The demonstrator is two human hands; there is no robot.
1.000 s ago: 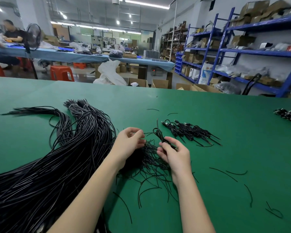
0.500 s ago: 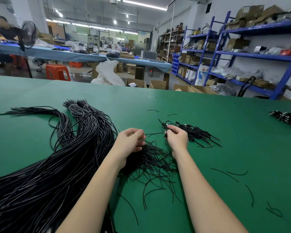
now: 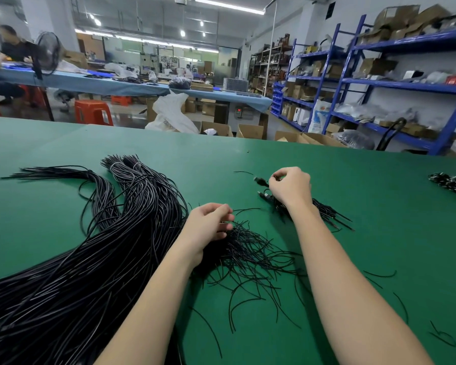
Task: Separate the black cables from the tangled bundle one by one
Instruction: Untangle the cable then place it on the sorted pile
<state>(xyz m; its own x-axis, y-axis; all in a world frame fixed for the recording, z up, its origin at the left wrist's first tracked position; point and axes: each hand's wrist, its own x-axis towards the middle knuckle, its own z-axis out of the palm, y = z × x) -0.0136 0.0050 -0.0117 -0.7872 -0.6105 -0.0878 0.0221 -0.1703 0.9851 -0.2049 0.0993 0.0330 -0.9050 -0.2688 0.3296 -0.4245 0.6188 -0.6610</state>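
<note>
One cable (image 3: 261,181) pinched in my right hand (image 3: 291,188) over sorted pile (image 3: 324,216) — left hand (image 3: 208,225) grips tangle (image 3: 248,251) — next, drop it.

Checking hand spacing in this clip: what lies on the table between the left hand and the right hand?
In the head view, mostly bare green table separates the left hand from the right hand; one thin loose cable strand crosses it.

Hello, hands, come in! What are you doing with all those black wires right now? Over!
Left hand curled on the tangled bundle. Right hand pinching one cable over the sorted pile. Nothing in the way.
</note>
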